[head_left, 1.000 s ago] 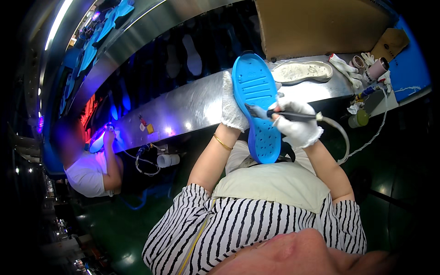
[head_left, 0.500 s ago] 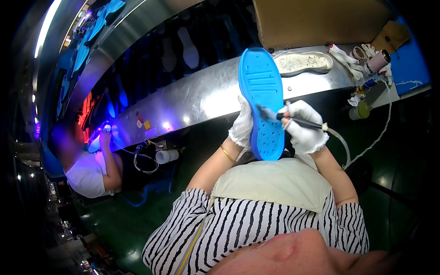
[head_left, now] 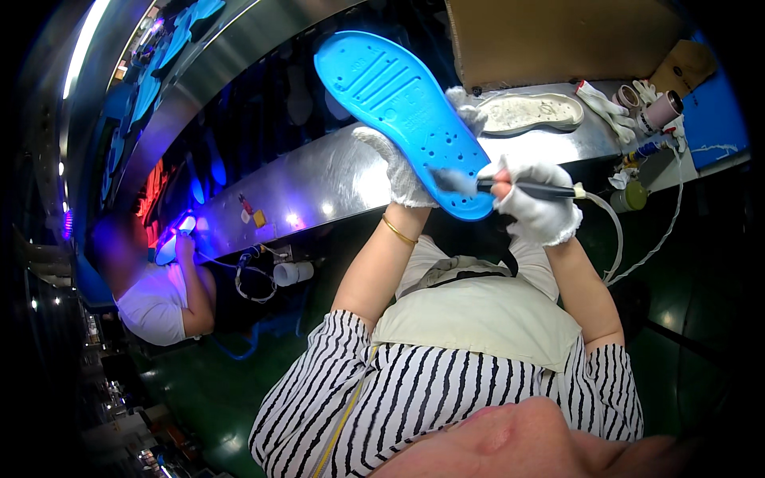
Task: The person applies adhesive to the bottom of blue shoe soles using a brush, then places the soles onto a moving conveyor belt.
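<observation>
A bright blue shoe sole (head_left: 398,99) is held up in front of me, tilted with its wide toe end to the upper left. My left hand (head_left: 402,171), in a white glove, grips it from beneath; fingertips show at its right edge and the thumb side at its left. In my gloved right hand (head_left: 538,203) is a brush (head_left: 526,189) with a black handle, a pale tube running from its back end. The bristles lie over the sole's heel end, among small holes. Whether they touch it I cannot tell for certain.
A metal ledge (head_left: 327,171) runs past a dark conveyor carrying soles. On it lie a white sole (head_left: 532,113), white gloves (head_left: 606,110) and a pink cup (head_left: 661,110). A cardboard box (head_left: 550,40) stands behind. At left sits a co-worker (head_left: 163,299).
The blue sole has risen and turned, its toe end swinging to the left. My left hand has moved left and up with it. The brush now lies over the heel end instead of the middle.
</observation>
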Motion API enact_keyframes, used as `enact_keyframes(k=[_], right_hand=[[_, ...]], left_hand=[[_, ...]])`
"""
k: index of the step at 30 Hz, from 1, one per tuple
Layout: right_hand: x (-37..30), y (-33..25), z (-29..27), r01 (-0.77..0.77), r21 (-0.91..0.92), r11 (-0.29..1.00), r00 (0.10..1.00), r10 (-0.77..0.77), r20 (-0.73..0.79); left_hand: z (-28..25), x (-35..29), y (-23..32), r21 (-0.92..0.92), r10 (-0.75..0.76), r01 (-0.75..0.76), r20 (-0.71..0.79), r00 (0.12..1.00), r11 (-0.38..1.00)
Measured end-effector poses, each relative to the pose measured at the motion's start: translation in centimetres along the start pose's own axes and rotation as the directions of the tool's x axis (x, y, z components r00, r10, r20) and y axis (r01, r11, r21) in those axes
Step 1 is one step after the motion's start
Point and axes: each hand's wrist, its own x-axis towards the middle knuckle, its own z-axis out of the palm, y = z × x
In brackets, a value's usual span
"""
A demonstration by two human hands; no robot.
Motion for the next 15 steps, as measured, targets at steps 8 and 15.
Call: enact_keyframes(k=[8,15], right_hand=[[-0.2,0.0,0.5,-0.149,0.097,0.984,0.989,0.149,0.001],[-0.2,1.6,-0.4,0.050,-0.361,0.931,0.999,-0.043,0.030]], left_hand=[[0.6,2.7,0.9,-0.146,0.068,-0.021,0.328,0.942,0.989],[0.6,3.6,2.5,0.106,0.017,-0.065,0.399,0.917,0.992]])
